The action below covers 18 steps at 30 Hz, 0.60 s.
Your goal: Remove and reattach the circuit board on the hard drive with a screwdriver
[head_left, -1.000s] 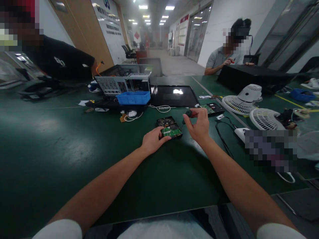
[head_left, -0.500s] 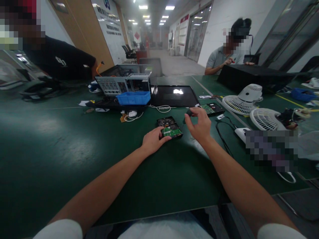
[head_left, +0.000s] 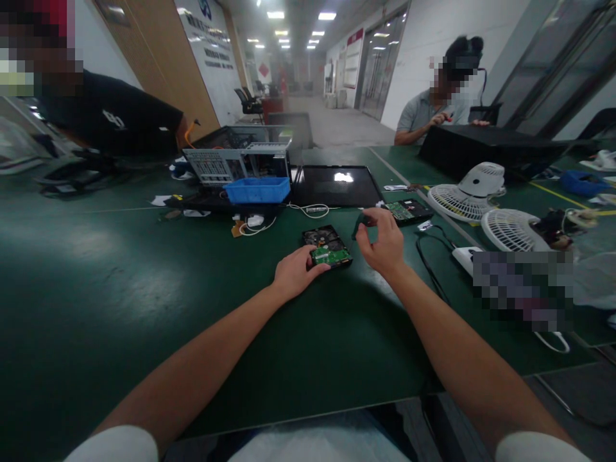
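A hard drive [head_left: 332, 255] with a green circuit board lies on the green tabletop in front of me. My left hand [head_left: 297, 269] grips its near left side, thumb along the near edge and fingers over the left edge. At the drive's right side, my right hand [head_left: 385, 240] pinches a small dark screwdriver [head_left: 359, 224] by its handle. The tool stands roughly upright. Its tip is too small to make out, so I cannot tell whether it touches the drive.
A second hard drive [head_left: 409, 211] lies behind my right hand. Farther back are a blue bin [head_left: 258, 190], an open computer case [head_left: 212, 167] and a black panel [head_left: 337, 186]. White fan parts [head_left: 510, 230] and a power strip [head_left: 464, 258] sit right. Two people work across the table.
The fingers of my right hand have shifted slightly around the screwdriver handle, and its top tilts a little left. My left hand and the hard drive stay put.
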### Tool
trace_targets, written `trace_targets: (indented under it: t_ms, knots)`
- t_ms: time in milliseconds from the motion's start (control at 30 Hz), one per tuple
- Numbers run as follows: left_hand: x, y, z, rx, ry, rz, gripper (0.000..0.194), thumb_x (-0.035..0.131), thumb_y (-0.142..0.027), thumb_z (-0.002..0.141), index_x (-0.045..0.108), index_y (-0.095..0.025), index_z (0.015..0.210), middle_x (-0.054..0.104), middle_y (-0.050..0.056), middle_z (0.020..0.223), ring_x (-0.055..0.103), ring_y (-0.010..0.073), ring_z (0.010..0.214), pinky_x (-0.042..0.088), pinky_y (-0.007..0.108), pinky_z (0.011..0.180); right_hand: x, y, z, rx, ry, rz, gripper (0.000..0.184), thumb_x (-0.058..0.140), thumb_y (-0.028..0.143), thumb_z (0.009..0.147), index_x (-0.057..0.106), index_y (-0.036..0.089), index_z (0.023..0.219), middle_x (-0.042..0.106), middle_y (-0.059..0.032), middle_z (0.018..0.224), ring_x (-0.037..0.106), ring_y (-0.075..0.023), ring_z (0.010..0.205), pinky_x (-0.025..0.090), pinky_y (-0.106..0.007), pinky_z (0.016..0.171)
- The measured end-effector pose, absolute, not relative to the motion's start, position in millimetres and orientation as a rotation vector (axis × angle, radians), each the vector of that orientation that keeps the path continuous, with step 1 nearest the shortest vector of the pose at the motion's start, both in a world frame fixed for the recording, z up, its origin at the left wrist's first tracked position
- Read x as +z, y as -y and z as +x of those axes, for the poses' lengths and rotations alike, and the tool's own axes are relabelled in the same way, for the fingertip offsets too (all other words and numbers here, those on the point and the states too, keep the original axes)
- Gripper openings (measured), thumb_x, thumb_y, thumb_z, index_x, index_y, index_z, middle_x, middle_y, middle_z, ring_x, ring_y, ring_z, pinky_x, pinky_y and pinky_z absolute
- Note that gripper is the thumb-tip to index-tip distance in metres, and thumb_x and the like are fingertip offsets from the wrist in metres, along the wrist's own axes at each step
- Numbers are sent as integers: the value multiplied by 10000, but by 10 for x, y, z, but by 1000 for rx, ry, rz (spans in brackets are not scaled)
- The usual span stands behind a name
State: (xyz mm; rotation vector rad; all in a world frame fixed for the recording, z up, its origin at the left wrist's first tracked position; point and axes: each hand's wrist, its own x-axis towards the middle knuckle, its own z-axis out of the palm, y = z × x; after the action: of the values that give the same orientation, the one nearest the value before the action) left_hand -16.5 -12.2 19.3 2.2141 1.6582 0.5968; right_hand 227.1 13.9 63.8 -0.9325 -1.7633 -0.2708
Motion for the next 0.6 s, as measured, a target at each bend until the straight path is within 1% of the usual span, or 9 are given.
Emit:
trace_targets:
  t_ms: [167, 233, 333, 467, 600]
  knots:
    - [178, 113, -174, 606, -1651, 2224, 618, 648, -667, 924, 595, -227, 1355, 708, 30, 982, 678, 225, 897, 462, 312, 707, 647, -135, 2265, -275, 1752, -974, 293, 649, 293, 930, 557, 254, 1206, 609, -94, 1092, 619, -244, 938, 590, -434, 831]
    - [169, 109, -177, 611, -1653, 2227, 607, 645, -668, 926, 601, -231, 1345, 710, 35, 1004, 678, 226, 900, 462, 311, 709, 648, -130, 2257, -246, 1767, -968, 314, 653, 307, 930, 545, 254, 1220, 599, -100, 1122, 615, -248, 969, 596, -425, 821]
    - [160, 105, -180, 610, -1649, 2239, 594, 642, -667, 929, 610, -232, 1333, 709, 39, 1025, 676, 226, 903, 460, 311, 713, 646, -126, 2250, -198, 1823, -947, 353, 620, 283, 937, 516, 244, 1273, 607, -113, 1176, 622, -254, 1000, 598, -423, 834]
    - [156, 109, -178, 615, -1654, 2239, 600, 648, -663, 928, 602, -231, 1342, 704, 20, 974, 667, 214, 863, 445, 313, 694, 640, -130, 2251, -229, 1838, -976, 362, 601, 265, 935, 509, 237, 1285, 624, -100, 1118, 637, -245, 914, 583, -437, 835]
    - [152, 114, -175, 627, -1656, 2234, 625, 661, -657, 922, 578, -233, 1374, 695, 4, 927, 663, 209, 855, 439, 314, 688, 636, -129, 2248, -263, 1811, -986, 349, 661, 335, 929, 526, 244, 1237, 609, -66, 1024, 628, -221, 835, 576, -409, 785]
